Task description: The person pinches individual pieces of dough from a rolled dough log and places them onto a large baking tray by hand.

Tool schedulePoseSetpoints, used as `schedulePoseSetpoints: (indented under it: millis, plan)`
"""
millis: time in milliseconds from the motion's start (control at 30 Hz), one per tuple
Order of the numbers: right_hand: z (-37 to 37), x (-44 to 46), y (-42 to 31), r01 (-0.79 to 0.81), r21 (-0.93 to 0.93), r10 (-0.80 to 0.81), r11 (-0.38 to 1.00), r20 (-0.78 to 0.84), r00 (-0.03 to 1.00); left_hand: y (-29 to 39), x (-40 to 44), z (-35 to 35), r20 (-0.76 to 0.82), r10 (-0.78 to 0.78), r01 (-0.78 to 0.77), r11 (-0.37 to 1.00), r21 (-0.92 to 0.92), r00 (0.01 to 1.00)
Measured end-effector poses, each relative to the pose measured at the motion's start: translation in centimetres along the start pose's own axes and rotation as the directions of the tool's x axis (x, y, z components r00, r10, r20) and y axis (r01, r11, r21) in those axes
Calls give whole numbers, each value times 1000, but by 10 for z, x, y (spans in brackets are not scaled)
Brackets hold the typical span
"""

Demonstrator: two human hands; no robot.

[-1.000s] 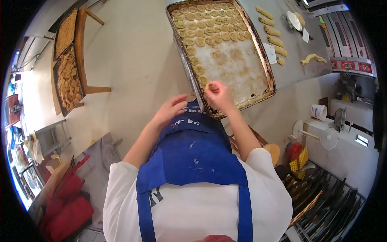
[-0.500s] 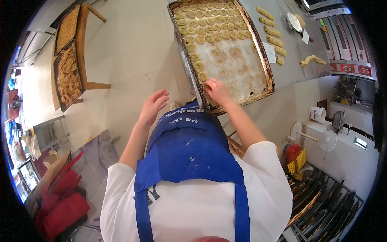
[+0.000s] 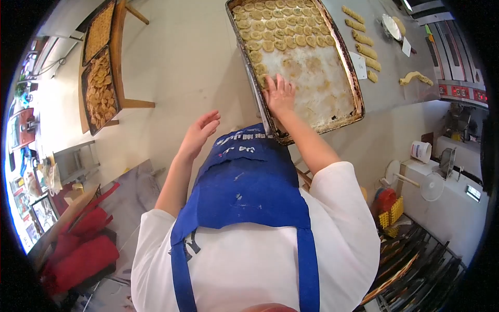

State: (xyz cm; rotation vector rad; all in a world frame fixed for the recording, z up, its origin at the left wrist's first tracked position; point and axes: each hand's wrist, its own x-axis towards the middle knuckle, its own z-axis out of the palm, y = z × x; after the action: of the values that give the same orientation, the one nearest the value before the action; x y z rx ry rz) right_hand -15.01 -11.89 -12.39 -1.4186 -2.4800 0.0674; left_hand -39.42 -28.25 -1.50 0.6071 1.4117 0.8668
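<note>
A dark-rimmed baking tray [image 3: 355,86] lies at the top centre, with rows of flat round dough pieces [image 3: 280,32] across its far part and a column down its left side. My right hand [image 3: 279,96] is over the tray's left side, fingers spread on or just above the lower pieces of that column; nothing shows in its grip. My left hand [image 3: 200,134] hovers left of the tray, apart from it, fingers apart and empty.
Dough rolls [image 3: 366,51] and a white card [image 3: 357,65] lie right of the tray, with a curved dough strip [image 3: 416,78] farther right. A wooden stand [image 3: 118,57] at the left bears two filled trays. A white fan [image 3: 431,187] is at the right.
My right hand has moved up along the tray's left side and its fingers have spread. My left hand has drawn away from the tray. The whole view has shifted slightly.
</note>
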Motion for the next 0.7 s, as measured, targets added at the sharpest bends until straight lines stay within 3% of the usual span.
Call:
schedulePoseSetpoints:
  millis: [167, 200, 267, 333, 433, 567, 700]
  plan:
    - [-1, 1, 3, -166, -9, 166, 986, 106, 980, -13, -2, -6, 6, -24, 25, 996, -83, 1000]
    - [-3, 3, 2, -214, -8, 214, 977, -22, 977, -16, -1, -5, 10, -26, 26, 995, -98, 1000]
    - [-7, 6, 5, -376, 40, 377, 926, -53, 925, -19, -2, -9, -17, -15, 12, 989, -151, 1000]
    - [5, 4, 6, -282, -57, 282, 958, -6, 959, -25, -1, -13, -54, -17, 3, 971, -239, 998]
    - [-7, 13, 10, -137, 44, 139, 990, -36, 990, -15, 6, -10, -59, -73, 55, 965, -257, 996]
    - [-49, 31, 37, -313, 183, 314, 932, 23, 949, -9, 29, -1, -81, -20, -1, 967, -255, 997]
    - [-72, 39, 118, -274, 195, 307, 942, -168, 937, 5, 44, 41, -204, 13, -71, 957, -281, 979]
